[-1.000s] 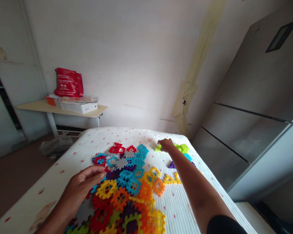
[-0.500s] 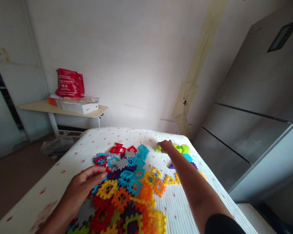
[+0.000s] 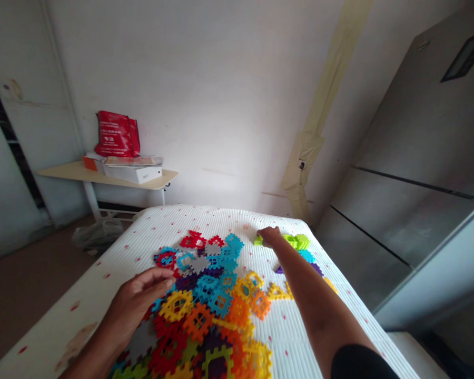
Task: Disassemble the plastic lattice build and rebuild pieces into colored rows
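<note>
At about 12 o'clock, near the far end of the mattress, the curled fingertips (image 3: 264, 232) of the right hand (image 3: 271, 237) sit on or just beside a lime green plastic tile (image 3: 258, 241). The fingers are bunched narrow, but the hand hides whether they grip the tile, so a hold cannot be told. Just to its right lie more lime green tiles (image 3: 298, 241), with a teal tile (image 3: 307, 256) and a purple triangular tile (image 3: 279, 270) nearer the arm. They sit well apart from the main heap, as if moved aside from it. The right forearm (image 3: 312, 287) reaches past the heap's right side, which keeps it off the tiles there, among them a yellow triangular tile (image 3: 276, 292). At about 10 o'clock the left hand (image 3: 140, 295) hangs open above the near edge of the heap of interlocking plastic waffle tiles (image 3: 209, 310), its fingers (image 3: 158, 276) spread wide and holding nothing. Beyond the mattress (image 3: 296, 337), at about 11 o'clock, a white box (image 3: 132, 174) and a red bag (image 3: 116, 134) stand on a wall-mounted shelf (image 3: 63, 171), out of reach of the work. A stainless steel refrigerator (image 3: 411, 158) stands at about 2 o'clock.
</note>
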`<state>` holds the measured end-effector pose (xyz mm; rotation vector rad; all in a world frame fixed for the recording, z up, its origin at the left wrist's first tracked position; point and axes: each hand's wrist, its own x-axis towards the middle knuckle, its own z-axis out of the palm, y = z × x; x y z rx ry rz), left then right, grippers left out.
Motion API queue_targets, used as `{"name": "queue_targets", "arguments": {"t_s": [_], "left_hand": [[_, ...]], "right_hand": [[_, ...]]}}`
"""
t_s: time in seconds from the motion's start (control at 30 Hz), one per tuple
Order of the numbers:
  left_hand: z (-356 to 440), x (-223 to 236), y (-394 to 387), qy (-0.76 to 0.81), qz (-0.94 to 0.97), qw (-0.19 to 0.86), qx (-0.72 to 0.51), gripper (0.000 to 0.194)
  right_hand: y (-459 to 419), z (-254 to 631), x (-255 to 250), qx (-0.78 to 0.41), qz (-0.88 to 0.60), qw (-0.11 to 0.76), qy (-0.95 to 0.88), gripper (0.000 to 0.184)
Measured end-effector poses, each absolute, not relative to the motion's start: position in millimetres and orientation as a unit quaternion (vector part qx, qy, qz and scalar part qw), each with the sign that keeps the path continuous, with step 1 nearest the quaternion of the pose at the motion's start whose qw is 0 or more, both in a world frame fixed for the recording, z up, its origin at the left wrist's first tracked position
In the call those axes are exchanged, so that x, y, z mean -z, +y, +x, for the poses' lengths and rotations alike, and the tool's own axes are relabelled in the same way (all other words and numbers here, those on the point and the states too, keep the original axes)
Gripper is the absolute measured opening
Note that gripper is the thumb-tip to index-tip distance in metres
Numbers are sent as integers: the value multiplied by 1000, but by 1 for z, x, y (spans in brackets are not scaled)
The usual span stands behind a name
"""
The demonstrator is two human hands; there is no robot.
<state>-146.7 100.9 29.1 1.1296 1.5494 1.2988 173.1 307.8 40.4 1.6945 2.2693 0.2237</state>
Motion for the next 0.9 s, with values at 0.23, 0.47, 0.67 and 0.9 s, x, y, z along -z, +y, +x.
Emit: {"name": "queue_targets", "arguments": {"t_s": [0.23, 0.47, 0.67, 0.9], "left_hand": [[-144, -34, 99, 610, 445, 396, -522, 39], [-153, -47, 95, 573, 416, 415, -571, 37], [-170, -70, 84, 561, 450, 361, -594, 29], [-161, -100, 77, 601, 582, 268, -479, 29]], "right_hand": [[288, 167, -62, -117, 584, 104, 797, 51], [196, 153, -80, -141, 461, -23, 876, 34], [89, 168, -31, -100, 337, -163, 922, 27], [44, 184, 8, -75, 284, -219, 931, 24]]}}
